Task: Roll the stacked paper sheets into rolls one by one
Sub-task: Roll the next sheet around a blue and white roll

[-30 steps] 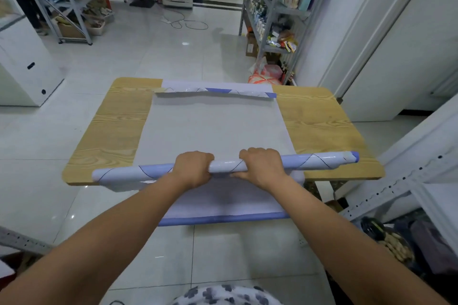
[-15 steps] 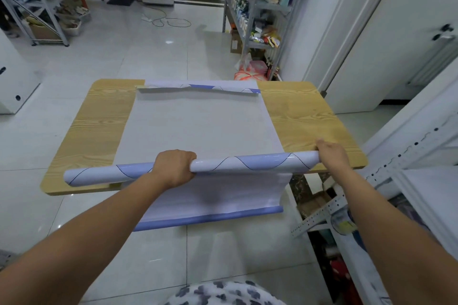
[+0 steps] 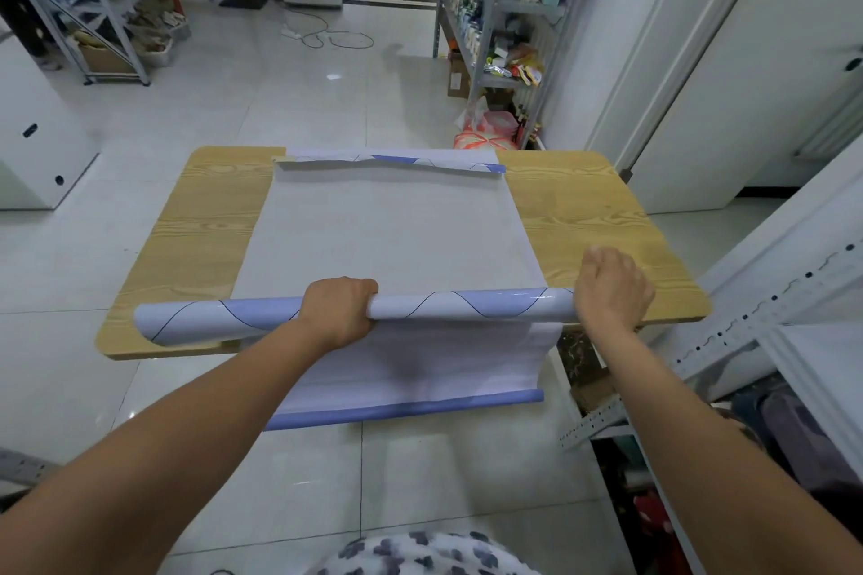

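indoors, left hand [image 3: 338, 310] and right hand [image 3: 611, 289] curl fingers [image 3: 359, 285] round a paper roll [image 3: 467, 306] on a wooden table [image 3: 583, 210] over tiled floor [image 3: 233, 107]

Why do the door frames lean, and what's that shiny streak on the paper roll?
Head view: the wide-angle lens tilts the door frame and shelves near the edges; the streak on the paper roll is glare off its glossy surface.

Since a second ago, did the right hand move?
Yes. The right hand slid rightward from beside the left hand, midway along the paper roll, to its right end, by the right front corner of the table.
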